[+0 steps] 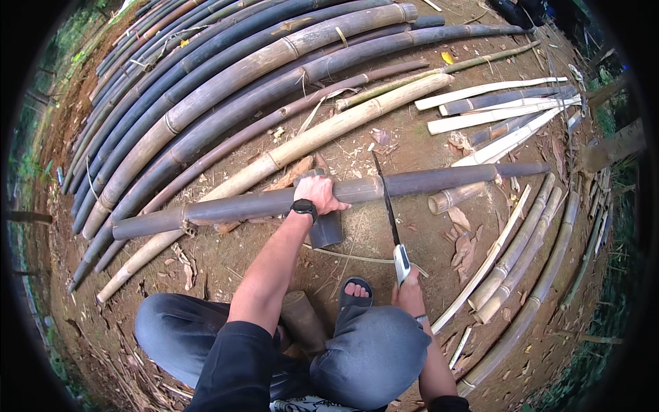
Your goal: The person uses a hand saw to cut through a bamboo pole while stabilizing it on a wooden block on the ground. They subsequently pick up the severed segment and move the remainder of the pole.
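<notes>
The left hand (pixel 319 193) is gripping the dark bamboo pole (pixel 254 206), which is lying crosswise in front of the person. On the pole's near side, the right hand (pixel 409 294) is holding a saw (pixel 392 226), its blade crossing the pole right of its middle. Keeping that blade square to the pole, stroking long and light, and keeping the left thumb clear would likely be serving best. A short bamboo piece (pixel 326 232) is lying beneath the pole; long poles (pixel 233 80) are resting beyond it.

I can read no words or numbers — any print on the black-and-white cloth (pixel 302 404), nearer my body than my left hand (pixel 319 194) and right hand (pixel 410 292), is too cut off.
</notes>
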`<state>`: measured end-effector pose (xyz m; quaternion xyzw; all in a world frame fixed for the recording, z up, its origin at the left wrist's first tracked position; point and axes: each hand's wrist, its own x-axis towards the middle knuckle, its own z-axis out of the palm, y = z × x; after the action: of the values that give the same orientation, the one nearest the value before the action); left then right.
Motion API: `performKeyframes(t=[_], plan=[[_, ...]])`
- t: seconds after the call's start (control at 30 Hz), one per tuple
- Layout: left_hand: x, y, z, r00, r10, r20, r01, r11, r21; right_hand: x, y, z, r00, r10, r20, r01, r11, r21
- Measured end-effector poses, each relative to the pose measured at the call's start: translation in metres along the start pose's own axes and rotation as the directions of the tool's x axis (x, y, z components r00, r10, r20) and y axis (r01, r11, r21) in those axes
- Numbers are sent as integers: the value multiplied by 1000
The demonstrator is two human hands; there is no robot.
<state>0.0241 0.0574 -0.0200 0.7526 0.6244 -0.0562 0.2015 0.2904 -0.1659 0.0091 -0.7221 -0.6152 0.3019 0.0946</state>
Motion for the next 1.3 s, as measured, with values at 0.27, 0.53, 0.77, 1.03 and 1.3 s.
performKeyframes(t=[0.27,0.53,0.77,1.03,1.3], plan=[[2,0,-1,999,-1,45,-1,999,50,7,14,11,993,85,85,-86,996,16],[4,-2,-10,999,-3,53,-1,997,75,2,-21,-20,999,-46,24,47,998,-31],[2,7,2,999,40,17,-40,999,4,70,-8,6,997,-77,-2,76,989,-129],[1,13,2,999,46,-6,-47,998,-31,64,-10,-5,999,-4,41,10,991,-130],[1,12,-6,1000,23,10,-24,998,57,36,-10,-12,996,37,84,-27,993,-114]])
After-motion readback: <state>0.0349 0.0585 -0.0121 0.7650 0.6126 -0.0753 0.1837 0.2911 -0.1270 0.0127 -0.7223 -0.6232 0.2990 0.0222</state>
